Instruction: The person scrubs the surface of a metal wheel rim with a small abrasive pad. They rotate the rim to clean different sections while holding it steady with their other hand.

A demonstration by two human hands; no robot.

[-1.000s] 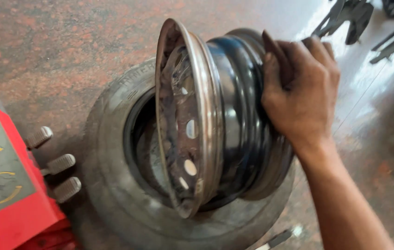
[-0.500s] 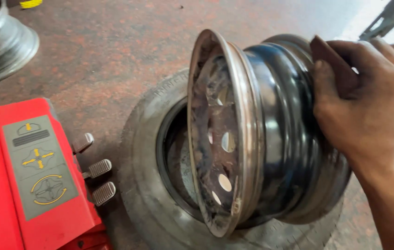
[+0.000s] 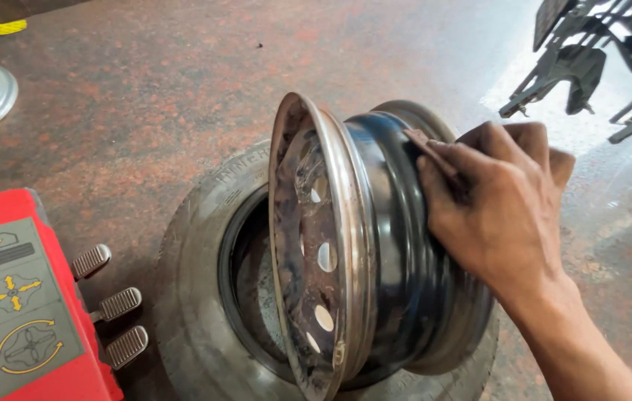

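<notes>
Right hand (image 3: 505, 215) grasping pad, probably sandpaper (image 3: 426, 148), against rim (image 3: 375, 245); tyre (image 3: 197, 297) beneath.

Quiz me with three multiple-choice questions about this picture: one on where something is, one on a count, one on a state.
1. Where does the steel rim stand?
A. on the tyre lying on the floor
B. on top of the red machine
C. hung on a wall

2. How many metal pedals stick out of the red machine?
A. one
B. three
C. five

3. How does the rim sit?
A. flat, face down
B. on edge, its holed face to the left
C. mounted inside the tyre

Answers: 1 A, the rim's lower edge rests on the tyre. 2 B, three ribbed pedals show in a row. 3 B, it stands on edge while the right hand presses a small brown piece against its barrel.
</notes>
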